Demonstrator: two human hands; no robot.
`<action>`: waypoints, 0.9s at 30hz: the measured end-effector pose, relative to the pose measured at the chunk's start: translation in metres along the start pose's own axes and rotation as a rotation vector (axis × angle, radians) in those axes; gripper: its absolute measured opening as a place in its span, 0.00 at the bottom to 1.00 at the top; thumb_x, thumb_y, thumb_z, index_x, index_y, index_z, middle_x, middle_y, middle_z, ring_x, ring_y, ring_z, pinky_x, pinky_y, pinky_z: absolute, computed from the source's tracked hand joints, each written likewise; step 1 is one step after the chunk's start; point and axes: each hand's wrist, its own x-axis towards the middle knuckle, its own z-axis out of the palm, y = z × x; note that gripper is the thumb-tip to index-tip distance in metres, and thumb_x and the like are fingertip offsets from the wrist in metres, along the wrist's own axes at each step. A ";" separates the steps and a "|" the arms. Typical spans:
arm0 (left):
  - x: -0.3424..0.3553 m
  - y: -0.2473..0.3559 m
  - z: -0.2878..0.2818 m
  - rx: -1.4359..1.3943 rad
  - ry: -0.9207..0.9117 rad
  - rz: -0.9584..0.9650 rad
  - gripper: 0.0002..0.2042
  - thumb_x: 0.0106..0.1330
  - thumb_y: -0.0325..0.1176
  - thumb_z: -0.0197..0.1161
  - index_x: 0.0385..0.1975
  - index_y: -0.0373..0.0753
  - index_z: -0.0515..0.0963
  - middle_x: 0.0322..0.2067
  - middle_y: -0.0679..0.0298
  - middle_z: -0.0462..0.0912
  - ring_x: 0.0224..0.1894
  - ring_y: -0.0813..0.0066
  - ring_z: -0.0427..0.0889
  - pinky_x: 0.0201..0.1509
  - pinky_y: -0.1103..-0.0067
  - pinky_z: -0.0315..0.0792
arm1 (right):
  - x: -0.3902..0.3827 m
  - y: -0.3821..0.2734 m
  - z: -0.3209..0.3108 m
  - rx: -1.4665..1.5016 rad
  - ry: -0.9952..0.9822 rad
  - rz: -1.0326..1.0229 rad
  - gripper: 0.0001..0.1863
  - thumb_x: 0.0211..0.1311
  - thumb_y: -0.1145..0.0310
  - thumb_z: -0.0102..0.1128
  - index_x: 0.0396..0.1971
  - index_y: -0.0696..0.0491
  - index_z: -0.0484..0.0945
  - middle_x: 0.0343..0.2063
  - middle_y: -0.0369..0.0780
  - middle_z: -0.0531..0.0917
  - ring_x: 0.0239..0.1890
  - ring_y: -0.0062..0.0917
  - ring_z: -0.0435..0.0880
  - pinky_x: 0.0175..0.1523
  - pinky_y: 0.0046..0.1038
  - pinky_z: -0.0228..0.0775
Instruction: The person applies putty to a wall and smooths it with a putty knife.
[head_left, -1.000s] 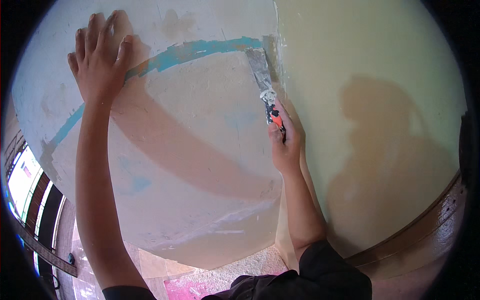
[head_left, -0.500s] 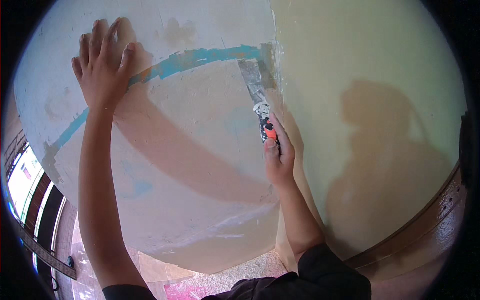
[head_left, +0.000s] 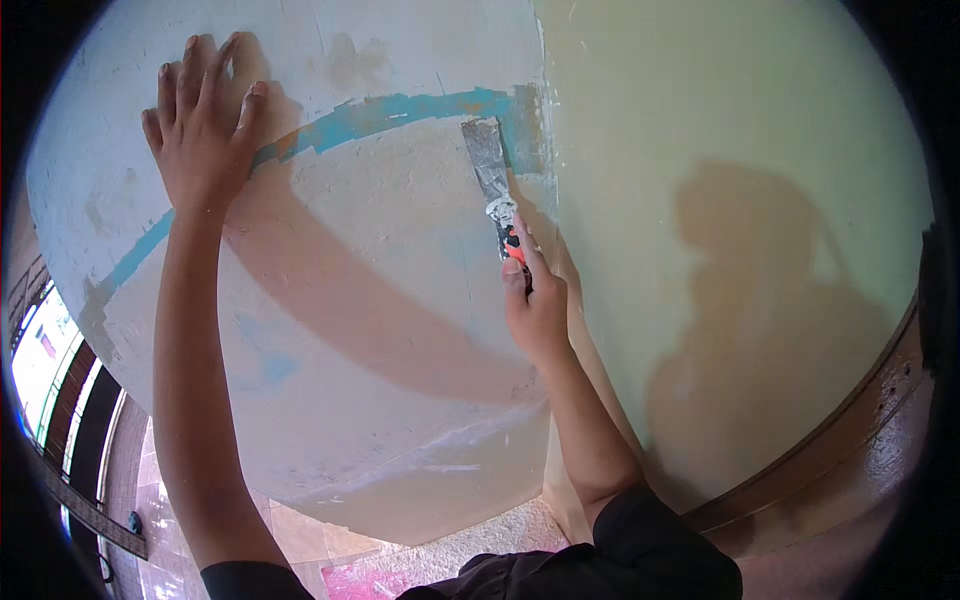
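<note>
Left hand (head_left: 205,150) up at ten o'clock in the head view, from where I stand beside this person: its fingers are splayed, palm toward the pale wall (head_left: 350,220), and it grips nothing. Near the middle, a little toward three o'clock, the right hand (head_left: 535,300) is closed around the handle of a scraper (head_left: 508,243), thumb on one side, a finger stretched along it. Its smeared blade (head_left: 486,155) points toward twelve, the tip at or just below the lower edge of a turquoise band (head_left: 385,112); how hard it presses, I cannot tell. That band arches from nine o'clock round to twelve, ragged and flecked with brown, partly hidden by the left wrist, and ends in a grey-brown patch (head_left: 528,130) by the corner. To my eye, the pale coat is gone along that strip, so a stretch seems done; below it, toward six, the coat covers nearly everything save a faint blue smudge (head_left: 268,365) at eight, so much looks untouched, though how much is meant to go I can't say. A yellow-green wall (head_left: 620,110) fills one to four o'clock; tiled floor (head_left: 335,540) shows at seven.
</note>
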 end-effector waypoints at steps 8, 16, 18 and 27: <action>0.001 0.000 -0.001 0.026 -0.014 -0.006 0.27 0.69 0.62 0.47 0.68 0.70 0.63 0.74 0.74 0.55 0.76 0.63 0.49 0.77 0.52 0.41 | 0.006 0.012 -0.008 0.123 -0.038 -0.109 0.27 0.74 0.65 0.50 0.70 0.47 0.63 0.29 0.42 0.81 0.24 0.18 0.72 0.35 0.22 0.69; 0.001 0.000 -0.006 0.050 -0.049 -0.013 0.28 0.69 0.62 0.47 0.69 0.70 0.61 0.74 0.74 0.53 0.76 0.62 0.49 0.76 0.52 0.42 | -0.003 0.012 -0.008 0.575 -0.122 0.097 0.28 0.77 0.55 0.45 0.71 0.52 0.61 0.36 0.30 0.76 0.28 0.13 0.66 0.33 0.19 0.66; 0.001 0.004 -0.005 0.047 -0.049 -0.013 0.28 0.69 0.62 0.47 0.69 0.70 0.61 0.74 0.74 0.53 0.76 0.62 0.49 0.76 0.52 0.42 | -0.005 0.012 -0.002 0.587 -0.028 0.036 0.29 0.77 0.53 0.43 0.71 0.53 0.60 0.36 0.31 0.76 0.27 0.13 0.65 0.33 0.19 0.67; 0.000 -0.001 0.000 0.054 -0.047 -0.019 0.30 0.69 0.65 0.44 0.70 0.67 0.61 0.74 0.76 0.52 0.77 0.65 0.47 0.77 0.53 0.39 | -0.006 -0.011 0.022 0.109 -0.085 -0.193 0.27 0.71 0.70 0.49 0.69 0.52 0.64 0.37 0.49 0.84 0.25 0.22 0.76 0.36 0.22 0.71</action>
